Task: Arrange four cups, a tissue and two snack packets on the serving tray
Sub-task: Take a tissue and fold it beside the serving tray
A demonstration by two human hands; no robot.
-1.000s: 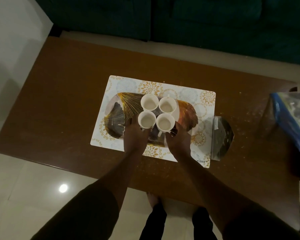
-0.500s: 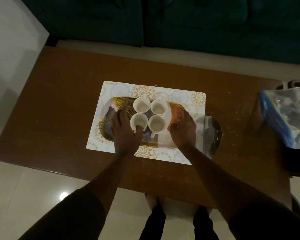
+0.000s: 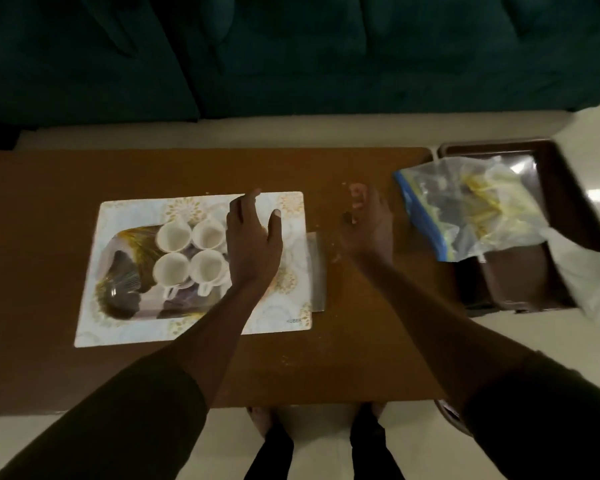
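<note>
Teal sofa, pale tiled floor

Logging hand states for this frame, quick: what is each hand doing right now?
Left hand: open, fingers spread above the tray's right end, holding nothing.
Right hand: open over the table, holding nothing.

Left hand covers the right end of the serving tray — rim there hidden. Right hand motion-blurred, fingers smeared; open or closed, can't tell. Clear plastic bag — contents too blurred to identify. White sheet cut off at the right edge.
</note>
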